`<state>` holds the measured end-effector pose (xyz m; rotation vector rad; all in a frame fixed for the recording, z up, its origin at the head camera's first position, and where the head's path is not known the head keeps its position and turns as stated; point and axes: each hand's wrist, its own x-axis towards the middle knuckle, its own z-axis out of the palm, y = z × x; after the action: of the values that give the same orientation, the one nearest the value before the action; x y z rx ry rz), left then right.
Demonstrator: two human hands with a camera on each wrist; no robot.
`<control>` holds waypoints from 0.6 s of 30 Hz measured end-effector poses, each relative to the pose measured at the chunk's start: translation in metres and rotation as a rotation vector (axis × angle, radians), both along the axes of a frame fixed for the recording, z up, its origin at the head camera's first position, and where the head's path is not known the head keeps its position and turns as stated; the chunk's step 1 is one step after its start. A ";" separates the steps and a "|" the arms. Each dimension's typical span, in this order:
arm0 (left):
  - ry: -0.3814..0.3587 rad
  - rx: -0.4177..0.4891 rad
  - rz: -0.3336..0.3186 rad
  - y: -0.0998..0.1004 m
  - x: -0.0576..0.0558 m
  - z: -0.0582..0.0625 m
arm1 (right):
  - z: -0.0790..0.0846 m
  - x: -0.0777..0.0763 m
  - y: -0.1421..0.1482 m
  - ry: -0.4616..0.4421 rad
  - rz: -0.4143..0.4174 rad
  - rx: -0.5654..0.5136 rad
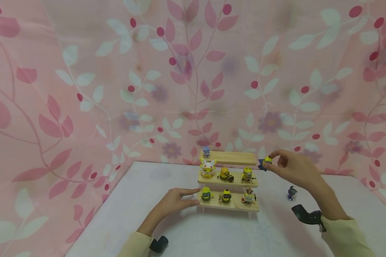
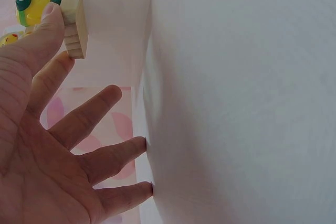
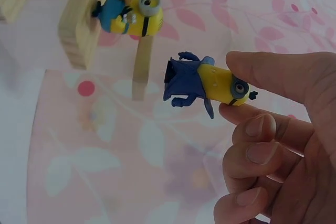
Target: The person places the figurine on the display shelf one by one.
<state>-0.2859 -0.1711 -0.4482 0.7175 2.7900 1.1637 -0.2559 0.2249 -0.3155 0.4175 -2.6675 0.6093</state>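
Observation:
My right hand (image 1: 294, 169) pinches a small yellow one-eyed figurine in a dark blue coat (image 3: 197, 80) by its head, between thumb and forefinger. It is held off to the right of the top tier of a wooden three-tier display stand (image 1: 231, 157). At the stand's other side, my left hand (image 1: 177, 201) holds the left end of the lowest tier with thumb and forefinger, the other fingers spread out. Close by the left thumb stands a yellow figurine with green goggles (image 2: 37, 9). The right wrist view also shows a yellow-and-blue figurine (image 3: 134, 14) on a tier.
On the top tier's left end is a small blue figure (image 1: 206, 152). Several yellow figurines occupy the two lower tiers, including a white-eared one (image 1: 208, 168) and a crowned one (image 1: 249, 196). A dark grey figurine (image 1: 292, 193) is on the white tabletop (image 1: 167, 178) beneath my right arm. Floral cloth (image 1: 186, 89) hangs behind.

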 end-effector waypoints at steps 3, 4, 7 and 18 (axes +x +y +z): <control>0.008 0.004 -0.012 -0.001 0.000 0.000 | 0.002 -0.006 -0.007 0.011 0.019 -0.017; 0.011 0.005 -0.016 -0.001 0.000 -0.001 | 0.003 -0.008 -0.009 0.012 0.030 -0.027; 0.020 0.008 -0.031 -0.001 0.000 -0.002 | 0.006 -0.015 -0.017 0.022 0.060 -0.051; 0.023 0.002 -0.032 -0.001 -0.001 0.000 | 0.015 -0.033 -0.040 -0.019 0.084 -0.063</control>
<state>-0.2865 -0.1724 -0.4482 0.7785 2.7853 1.1609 -0.2889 0.1854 -0.3004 0.5098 -2.6517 0.7236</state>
